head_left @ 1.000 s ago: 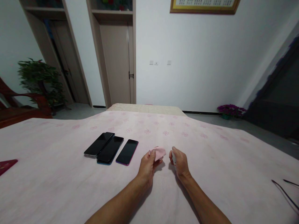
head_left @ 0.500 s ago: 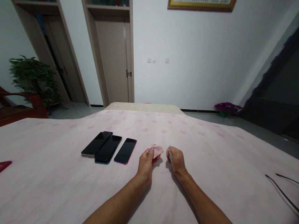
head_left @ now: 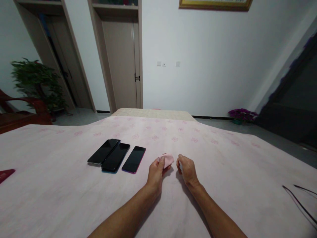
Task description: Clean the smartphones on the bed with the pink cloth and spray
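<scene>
A small pink cloth (head_left: 169, 160) is pinched between the thumb and fingers of my left hand (head_left: 156, 172). Just right of it, my right hand (head_left: 187, 169) is curled closed, with a sliver of something whitish showing inside the fingers; its kind is hidden. A gap separates the two hands. To the left of my left hand lies a phone (head_left: 134, 159) with a pink-purple edge, its dark screen up. Beside that, black phones (head_left: 116, 157) lie close together and partly overlap, including one at the far left (head_left: 102, 152).
A pale pink flowered cloth (head_left: 223, 185) covers the wide surface. Eyeglasses temples (head_left: 298, 200) reach in at the right edge, and a dark red object (head_left: 6, 175) lies at the left edge. Beyond are a wooden chair (head_left: 39, 107), a plant (head_left: 36, 79) and a door (head_left: 121, 59).
The view has shifted very slightly. Both hands keep nearly the same place and grip, and the phones have not moved on the cloth.
</scene>
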`<state>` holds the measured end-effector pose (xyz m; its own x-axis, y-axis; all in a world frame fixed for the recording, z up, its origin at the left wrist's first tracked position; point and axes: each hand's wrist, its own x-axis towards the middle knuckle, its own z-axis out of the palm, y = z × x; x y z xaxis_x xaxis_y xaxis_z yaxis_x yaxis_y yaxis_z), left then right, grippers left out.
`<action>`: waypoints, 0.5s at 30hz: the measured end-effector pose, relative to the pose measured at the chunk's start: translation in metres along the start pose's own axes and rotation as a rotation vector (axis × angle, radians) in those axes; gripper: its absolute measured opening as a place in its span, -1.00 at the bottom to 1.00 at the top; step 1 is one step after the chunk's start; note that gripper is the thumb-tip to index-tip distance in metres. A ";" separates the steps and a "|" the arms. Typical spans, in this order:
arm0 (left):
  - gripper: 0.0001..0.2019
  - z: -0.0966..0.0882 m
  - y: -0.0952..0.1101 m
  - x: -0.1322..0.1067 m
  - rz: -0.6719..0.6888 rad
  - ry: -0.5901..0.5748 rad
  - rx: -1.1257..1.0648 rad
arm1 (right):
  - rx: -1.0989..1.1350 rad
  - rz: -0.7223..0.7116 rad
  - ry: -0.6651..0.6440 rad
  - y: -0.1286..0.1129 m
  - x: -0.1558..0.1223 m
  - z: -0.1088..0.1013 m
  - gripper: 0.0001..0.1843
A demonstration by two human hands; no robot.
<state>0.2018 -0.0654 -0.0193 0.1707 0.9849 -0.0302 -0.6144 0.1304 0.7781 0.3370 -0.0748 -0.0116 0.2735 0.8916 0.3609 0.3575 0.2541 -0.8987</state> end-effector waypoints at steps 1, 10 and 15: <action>-0.43 0.000 0.000 0.000 -0.004 -0.003 0.001 | -0.009 -0.010 0.005 -0.001 0.000 0.000 -0.46; -0.43 0.000 0.001 -0.002 -0.029 -0.015 -0.037 | 0.068 -0.007 0.030 -0.005 0.000 0.001 -0.62; -0.46 -0.001 -0.002 -0.001 -0.040 -0.036 -0.053 | 0.118 0.028 0.026 -0.003 0.000 0.003 -0.67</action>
<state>0.2019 -0.0668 -0.0212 0.2228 0.9741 -0.0378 -0.6460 0.1766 0.7426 0.3334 -0.0744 -0.0091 0.3061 0.8892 0.3400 0.2417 0.2728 -0.9312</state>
